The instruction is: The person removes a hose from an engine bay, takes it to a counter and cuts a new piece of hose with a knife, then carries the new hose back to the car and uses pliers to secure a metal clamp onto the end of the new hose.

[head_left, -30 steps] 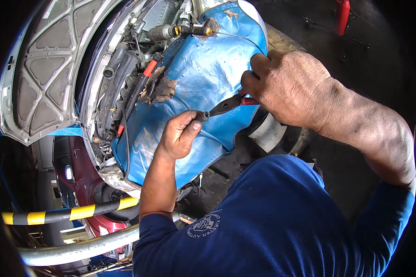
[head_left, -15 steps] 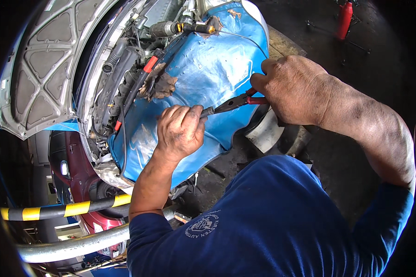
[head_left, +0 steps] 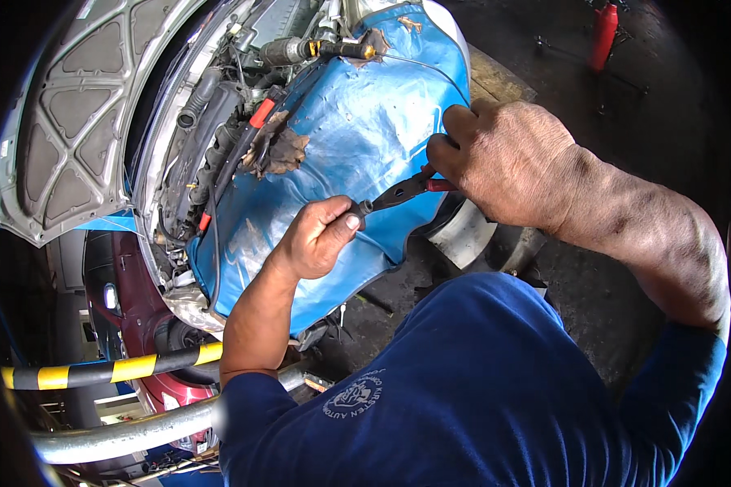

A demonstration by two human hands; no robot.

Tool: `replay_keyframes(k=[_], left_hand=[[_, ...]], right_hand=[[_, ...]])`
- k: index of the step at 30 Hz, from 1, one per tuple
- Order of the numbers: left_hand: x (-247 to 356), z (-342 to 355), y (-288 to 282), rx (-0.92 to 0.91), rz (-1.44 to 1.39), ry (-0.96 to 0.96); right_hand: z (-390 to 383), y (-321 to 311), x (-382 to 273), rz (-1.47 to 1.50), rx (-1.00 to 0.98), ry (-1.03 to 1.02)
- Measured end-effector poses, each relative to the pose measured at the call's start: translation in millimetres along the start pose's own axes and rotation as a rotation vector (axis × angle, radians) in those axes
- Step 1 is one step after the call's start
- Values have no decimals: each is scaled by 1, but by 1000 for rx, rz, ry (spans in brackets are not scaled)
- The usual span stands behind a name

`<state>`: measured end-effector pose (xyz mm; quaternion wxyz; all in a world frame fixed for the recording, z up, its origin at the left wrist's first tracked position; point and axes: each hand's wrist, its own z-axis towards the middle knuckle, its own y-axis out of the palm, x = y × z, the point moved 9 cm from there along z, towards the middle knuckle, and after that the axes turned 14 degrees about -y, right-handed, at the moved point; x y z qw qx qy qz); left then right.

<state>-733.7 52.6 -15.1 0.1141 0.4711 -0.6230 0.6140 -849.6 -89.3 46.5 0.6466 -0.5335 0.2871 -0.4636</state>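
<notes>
Right hand grips the red-handled pliers over the blue fender cover; left hand is clenched at the pliers' tip, thumb touching it

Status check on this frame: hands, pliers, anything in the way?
Right hand grips pliers. Left hand pinches at the plier tips, over blue fender cover. Nothing blocking.

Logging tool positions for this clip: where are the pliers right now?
In the head view, the pliers sit near picture centre over the blue fender cover, handles in the right hand, nose meeting the left hand fingertips.
</notes>
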Motion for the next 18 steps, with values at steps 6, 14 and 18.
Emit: replay_keyframes(k=[6,14,18], left_hand=[[-26,-2,27,-412,-848,-275],[17,1,10,142,427,137],[42,-5,12,312,729,357]], right_hand=[[1,-13,-7,-97,85,-54],[1,5,-2,-13,-122,-10],[-1,16,4,89,-213,47]])
